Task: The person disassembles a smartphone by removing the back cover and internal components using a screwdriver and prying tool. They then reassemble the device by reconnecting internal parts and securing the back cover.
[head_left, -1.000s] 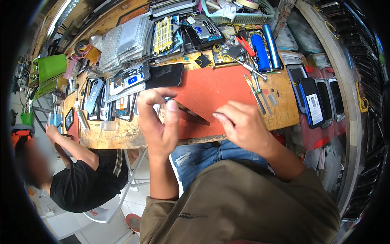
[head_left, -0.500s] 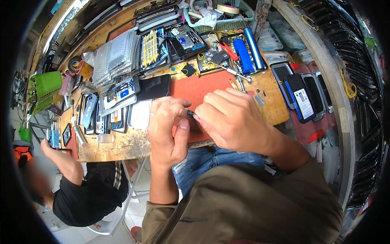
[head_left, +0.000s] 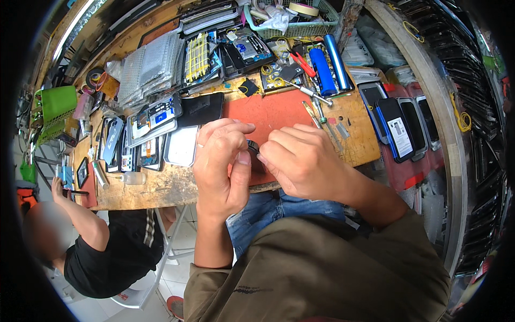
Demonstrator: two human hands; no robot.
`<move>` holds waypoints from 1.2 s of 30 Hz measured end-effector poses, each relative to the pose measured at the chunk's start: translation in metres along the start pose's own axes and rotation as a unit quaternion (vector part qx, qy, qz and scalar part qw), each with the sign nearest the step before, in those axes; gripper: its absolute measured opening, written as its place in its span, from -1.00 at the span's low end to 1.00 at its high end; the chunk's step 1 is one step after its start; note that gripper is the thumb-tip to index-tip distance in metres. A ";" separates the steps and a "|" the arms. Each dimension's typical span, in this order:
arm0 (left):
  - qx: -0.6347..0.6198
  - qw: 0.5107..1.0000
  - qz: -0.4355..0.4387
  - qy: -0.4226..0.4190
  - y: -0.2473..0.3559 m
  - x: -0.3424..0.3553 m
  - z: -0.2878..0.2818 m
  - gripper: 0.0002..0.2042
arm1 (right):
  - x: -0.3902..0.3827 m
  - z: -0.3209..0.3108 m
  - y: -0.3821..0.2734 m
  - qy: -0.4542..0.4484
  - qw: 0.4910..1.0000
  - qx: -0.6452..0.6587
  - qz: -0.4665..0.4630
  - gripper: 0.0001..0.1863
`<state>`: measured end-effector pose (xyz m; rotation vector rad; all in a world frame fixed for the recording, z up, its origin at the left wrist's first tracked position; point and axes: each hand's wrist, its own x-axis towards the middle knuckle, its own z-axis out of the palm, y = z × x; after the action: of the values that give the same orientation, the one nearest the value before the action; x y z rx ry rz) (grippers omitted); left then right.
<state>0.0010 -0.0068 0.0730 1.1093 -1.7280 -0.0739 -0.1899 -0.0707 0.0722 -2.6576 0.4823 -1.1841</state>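
Note:
Over the red work mat (head_left: 268,110) both of my hands are raised close together. A small dark object (head_left: 252,147) shows between them, mostly hidden by my fingers; its kind I cannot make out. My left hand (head_left: 222,163) has its fingers curled round the object's left side, thumb pointing up. My right hand (head_left: 303,161) is closed at the object's right side, knuckles up, with the thumb tip against it. Beyond my right hand lie a metal-handled screwdriver (head_left: 310,93) and tweezers (head_left: 311,114).
Opened phones (head_left: 155,121) and a dark flat panel (head_left: 199,111) lie left of the mat. Behind stand stacked clear trays (head_left: 153,67), red-handled pliers (head_left: 303,65) and blue cylinders (head_left: 322,71). Phones in cases (head_left: 397,129) fill the right side. Another person (head_left: 112,252) sits at the left.
My hands stay closed on the dark object, shifted only slightly, and a little more of it shows between them. The other person's hand at the left has risen a little.

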 end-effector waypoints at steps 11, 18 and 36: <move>0.048 0.999 -0.010 -0.002 0.013 -0.003 0.000 -0.82 | -0.012 0.007 -0.005 0.019 0.999 0.024 0.011 -0.80; 0.053 0.999 0.000 0.011 0.014 -0.005 0.001 -0.77 | -0.021 0.016 -0.008 0.031 0.999 0.010 0.014 -0.80; 0.075 0.997 -0.014 0.012 0.022 -0.007 0.000 -0.79 | -0.051 0.033 -0.010 -0.038 0.998 -0.010 0.043 -0.89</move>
<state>-0.0122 0.0110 0.0793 1.2397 -1.7189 0.0512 -0.1949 -0.0417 0.0184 -2.6583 0.5931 -1.0555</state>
